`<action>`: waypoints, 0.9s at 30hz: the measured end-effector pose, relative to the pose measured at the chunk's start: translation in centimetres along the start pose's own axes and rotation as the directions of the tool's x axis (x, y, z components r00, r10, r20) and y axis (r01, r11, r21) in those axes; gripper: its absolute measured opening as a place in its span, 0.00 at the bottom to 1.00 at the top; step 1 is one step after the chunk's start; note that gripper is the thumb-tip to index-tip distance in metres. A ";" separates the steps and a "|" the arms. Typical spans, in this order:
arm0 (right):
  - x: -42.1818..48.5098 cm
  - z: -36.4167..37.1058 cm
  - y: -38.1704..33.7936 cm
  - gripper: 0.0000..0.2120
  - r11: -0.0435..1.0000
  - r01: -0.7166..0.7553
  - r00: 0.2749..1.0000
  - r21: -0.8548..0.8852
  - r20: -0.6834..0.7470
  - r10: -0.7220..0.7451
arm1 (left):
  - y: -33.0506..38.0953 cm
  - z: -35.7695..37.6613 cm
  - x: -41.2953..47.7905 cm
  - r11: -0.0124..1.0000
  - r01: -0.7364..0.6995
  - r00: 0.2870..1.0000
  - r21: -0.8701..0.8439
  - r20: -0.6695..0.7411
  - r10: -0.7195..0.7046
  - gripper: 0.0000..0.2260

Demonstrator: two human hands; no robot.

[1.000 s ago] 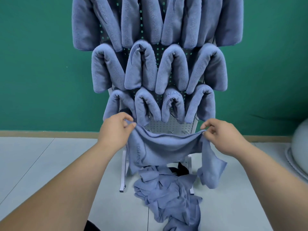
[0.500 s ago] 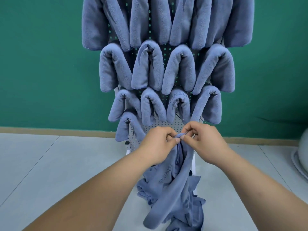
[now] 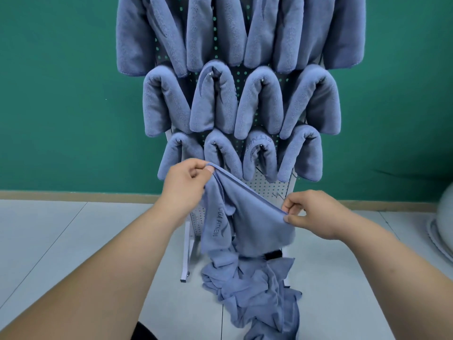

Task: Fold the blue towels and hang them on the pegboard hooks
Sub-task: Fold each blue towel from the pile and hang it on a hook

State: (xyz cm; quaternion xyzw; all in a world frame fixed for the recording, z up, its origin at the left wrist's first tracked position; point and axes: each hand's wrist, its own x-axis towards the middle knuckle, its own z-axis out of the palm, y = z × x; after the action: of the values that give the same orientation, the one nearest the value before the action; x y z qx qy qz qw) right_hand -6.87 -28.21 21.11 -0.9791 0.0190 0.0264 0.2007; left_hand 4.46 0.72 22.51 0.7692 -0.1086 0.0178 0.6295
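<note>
A blue towel (image 3: 247, 217) is pinched at its upper edge by both hands — left hand (image 3: 186, 185) higher, right hand (image 3: 311, 212) lower — and held before the pegboard (image 3: 267, 185), above a heap (image 3: 255, 290) on the floor (image 3: 73, 241).

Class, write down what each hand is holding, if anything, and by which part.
Both hands pinch one blue towel by its top edge: the left hand at the higher end, the right hand at the lower end. The rest hangs.
</note>
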 end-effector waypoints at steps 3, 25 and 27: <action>0.2 -0.4 1.7 0.03 0.995 -0.075 0.997 -0.069 -0.038 0.073 | -0.6 -1.5 0.8 0.998 0.055 0.994 -0.042 -0.096 -0.059 0.04; 0.1 0.0 -3.7 0.04 0.624 -0.027 0.992 0.781 -0.056 0.112 | -0.3 2.0 -2.1 0.991 0.119 0.905 0.064 0.404 -0.135 0.08; 0.1 0.6 -4.6 0.05 0.587 -0.036 0.994 0.809 -0.033 0.107 | 0.2 2.8 -2.7 0.994 0.074 0.898 0.074 0.429 -0.099 0.09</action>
State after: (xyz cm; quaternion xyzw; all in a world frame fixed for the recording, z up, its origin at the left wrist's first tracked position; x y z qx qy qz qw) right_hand -6.59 -23.71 22.33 -0.7807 0.0760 -0.0150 0.6201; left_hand 1.45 -1.63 21.71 0.7754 -0.2105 -0.1781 0.5682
